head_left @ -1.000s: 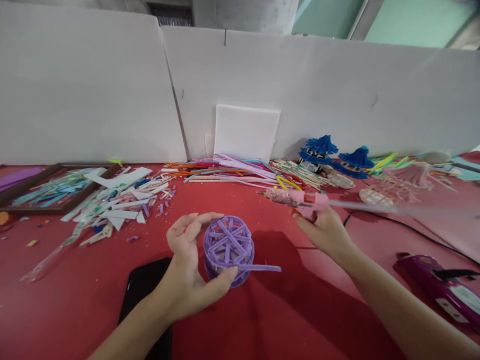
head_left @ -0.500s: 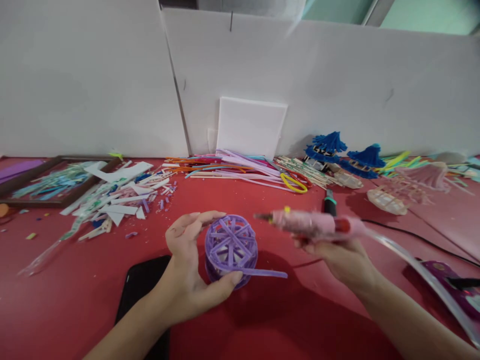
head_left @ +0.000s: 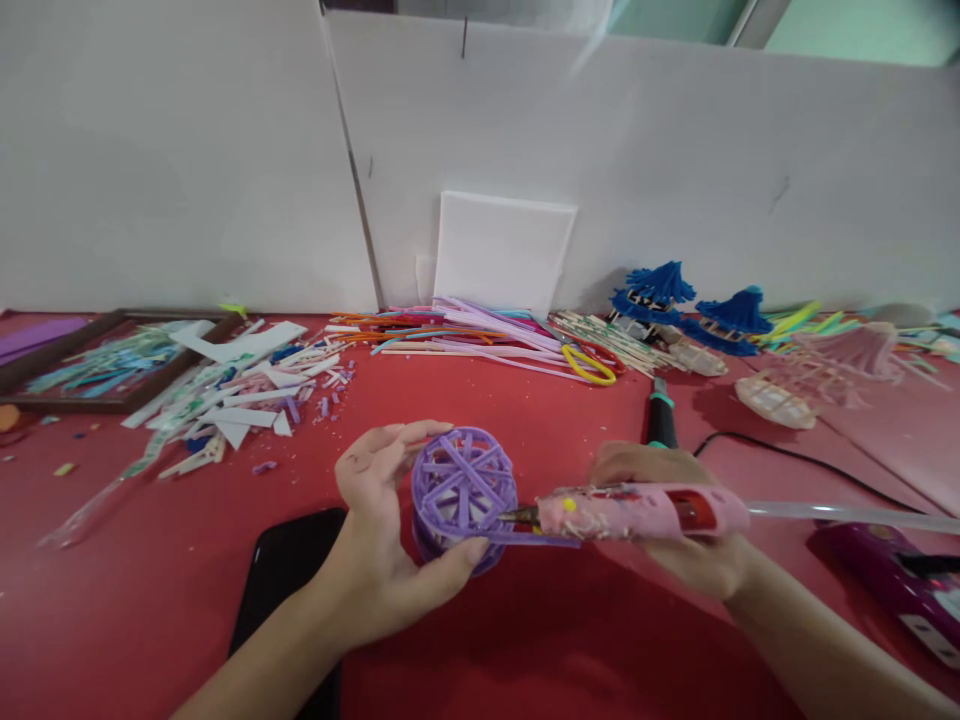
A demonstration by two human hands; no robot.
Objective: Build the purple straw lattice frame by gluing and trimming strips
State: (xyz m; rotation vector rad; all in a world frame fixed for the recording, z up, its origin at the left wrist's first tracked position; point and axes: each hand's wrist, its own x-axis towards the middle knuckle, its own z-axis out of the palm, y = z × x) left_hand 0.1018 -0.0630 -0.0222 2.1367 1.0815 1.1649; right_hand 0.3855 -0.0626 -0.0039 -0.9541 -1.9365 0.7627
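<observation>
A round purple openwork piece (head_left: 463,485), made of crossing strips, stands near the middle of the red table. My left hand (head_left: 394,535) grips it from the left, fingers behind and thumb at the front, pressing a loose purple strip (head_left: 536,539) that sticks out to the right. My right hand (head_left: 675,500) is wrapped round a pink glue gun (head_left: 637,511) with a clear glue stick in its rear. The gun's metal nozzle points left and lies at the right edge of the purple piece, just above the strip.
A black phone (head_left: 289,575) lies at the front left. Further back are a scrap pile (head_left: 247,395), a brown frame (head_left: 90,405), coloured strips (head_left: 465,335), yellow-handled scissors (head_left: 589,364), a cutter (head_left: 661,415) and blue models (head_left: 731,315). A purple power strip (head_left: 892,580) sits at right.
My right hand has brought the glue gun left and down, so its nozzle is now at the purple piece. My left hand has barely moved.
</observation>
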